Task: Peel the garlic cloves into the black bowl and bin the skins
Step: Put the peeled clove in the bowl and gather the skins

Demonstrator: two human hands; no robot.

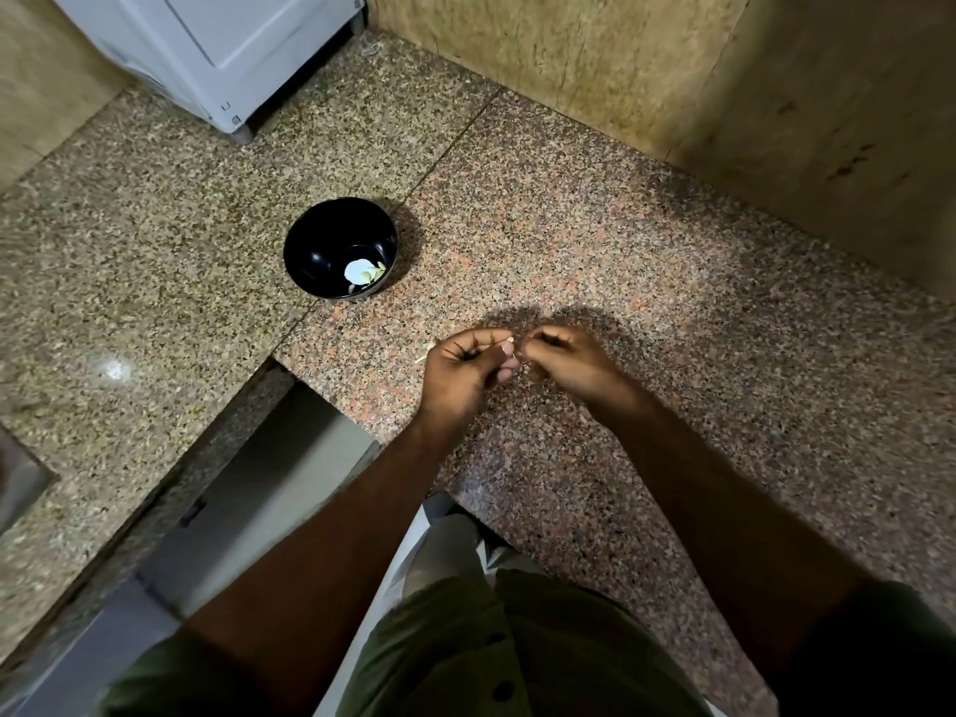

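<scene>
left hand (460,367): fingers curled, pinching a small garlic clove (507,348) at the tips | right hand (561,357): fingers curled, pinching the same clove from the other side, fingertips of both hands almost touching | black bowl (315,240): on the table (672,313), beyond the left fingers, well apart, pale pieces inside

A glossy black bowl (340,249) sits on a speckled, polished granite counter (569,240), backed by a rough, matt board wall (646,59).
</scene>
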